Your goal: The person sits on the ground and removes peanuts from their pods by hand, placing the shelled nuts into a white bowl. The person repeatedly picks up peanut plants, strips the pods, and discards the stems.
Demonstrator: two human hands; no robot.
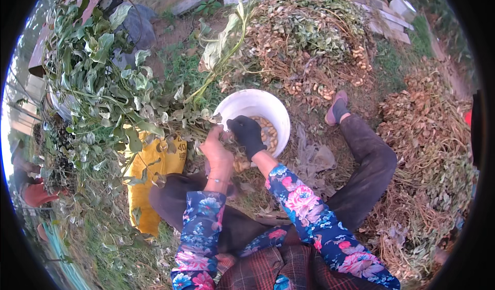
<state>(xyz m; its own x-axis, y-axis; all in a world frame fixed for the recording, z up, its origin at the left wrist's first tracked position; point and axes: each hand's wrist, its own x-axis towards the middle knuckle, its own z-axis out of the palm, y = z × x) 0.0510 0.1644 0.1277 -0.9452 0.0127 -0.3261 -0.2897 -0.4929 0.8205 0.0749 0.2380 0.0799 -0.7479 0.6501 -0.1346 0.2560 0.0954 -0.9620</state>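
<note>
My bare left hand [217, 150] is closed around the stems of a leafy peanut plant [189, 125] beside the bucket's left rim. A cluster of peanut pods [241, 164] hangs just below the hands. Over the near left part of the white bucket [284, 116], my right hand [246, 135] wears a black glove and has its fingers curled close to the left fingers. Whatever lies inside those gloved fingers is hidden. Loose peanuts in their shells [270, 133] cover part of the bucket's bottom.
A yellow woven sack [145, 197] lies by my left knee, under tall leafy stems [104, 77]. Heaped peanut plants [301, 30] rise beyond the bucket, with another heap [421, 135] to the right. Crumpled clear plastic [317, 158] sits inside my bent right leg [367, 158].
</note>
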